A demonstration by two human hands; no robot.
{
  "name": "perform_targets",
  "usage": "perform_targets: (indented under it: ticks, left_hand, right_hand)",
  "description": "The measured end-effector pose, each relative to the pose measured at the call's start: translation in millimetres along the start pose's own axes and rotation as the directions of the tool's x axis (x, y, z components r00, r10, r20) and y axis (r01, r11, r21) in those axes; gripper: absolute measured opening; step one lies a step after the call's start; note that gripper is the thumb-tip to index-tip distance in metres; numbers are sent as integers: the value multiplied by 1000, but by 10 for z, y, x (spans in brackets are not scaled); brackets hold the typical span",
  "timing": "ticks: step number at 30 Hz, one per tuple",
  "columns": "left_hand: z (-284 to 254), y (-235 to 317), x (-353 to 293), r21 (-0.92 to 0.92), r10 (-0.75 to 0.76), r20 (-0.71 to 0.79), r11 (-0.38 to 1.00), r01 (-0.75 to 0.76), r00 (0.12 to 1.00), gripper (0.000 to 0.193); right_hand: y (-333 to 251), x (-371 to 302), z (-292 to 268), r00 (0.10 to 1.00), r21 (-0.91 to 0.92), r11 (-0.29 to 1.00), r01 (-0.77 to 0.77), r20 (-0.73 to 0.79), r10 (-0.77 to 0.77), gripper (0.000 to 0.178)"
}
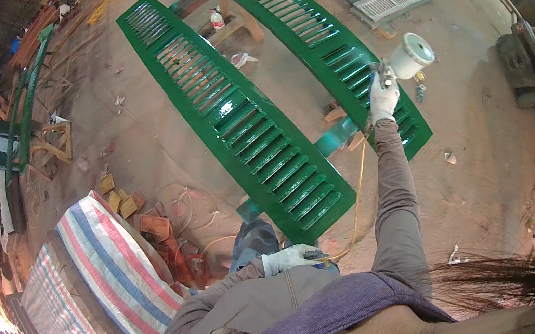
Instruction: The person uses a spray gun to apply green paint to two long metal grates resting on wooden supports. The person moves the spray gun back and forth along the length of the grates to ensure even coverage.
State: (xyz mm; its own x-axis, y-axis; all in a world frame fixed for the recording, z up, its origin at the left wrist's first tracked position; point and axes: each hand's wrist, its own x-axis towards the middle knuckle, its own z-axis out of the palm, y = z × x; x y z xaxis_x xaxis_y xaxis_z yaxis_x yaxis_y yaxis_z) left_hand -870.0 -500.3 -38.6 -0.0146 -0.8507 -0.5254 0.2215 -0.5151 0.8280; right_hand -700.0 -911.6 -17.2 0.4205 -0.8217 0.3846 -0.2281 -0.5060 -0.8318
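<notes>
My right hand (pixel 383 100), in a white glove, is stretched out over the far-right green slatted panel (pixel 300 13). It is closed around a paint spray gun (pixel 386 73) with a white cup (pixel 413 55), tilted to the right. A thin yellow hose (pixel 357 212) hangs from the gun and runs back to my waist. There my left hand (pixel 288 259), gloved too, is closed on the hose near a small dark piece. Just ahead of it lies the near end of a second green slatted panel (pixel 240 122), its paint wet and shiny.
Both panels rest across supports, including a wooden trestle (pixel 239 22). A striped sheet (pixel 112 259) covers a stack at left, beside scattered wooden blocks (pixel 122 202). A bottle (pixel 216 19) stands between the panels. Unpainted slatted panels (pixel 394 4) lie at far right; machinery (pixel 529 69) stands at right.
</notes>
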Motion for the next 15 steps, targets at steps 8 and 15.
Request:
perform_targets:
  ticks: [8,15]
  left_hand:
    - [-65,174,-42,-53,23,106,998,-18,994,41]
    - [162,-150,59,21,68,33,997,-69,997,44]
  right_hand:
    - [146,-42,-189,981,310,951,17,177,-75,37]
    - [-64,-62,-257,994,225,974,17,100,-41,32]
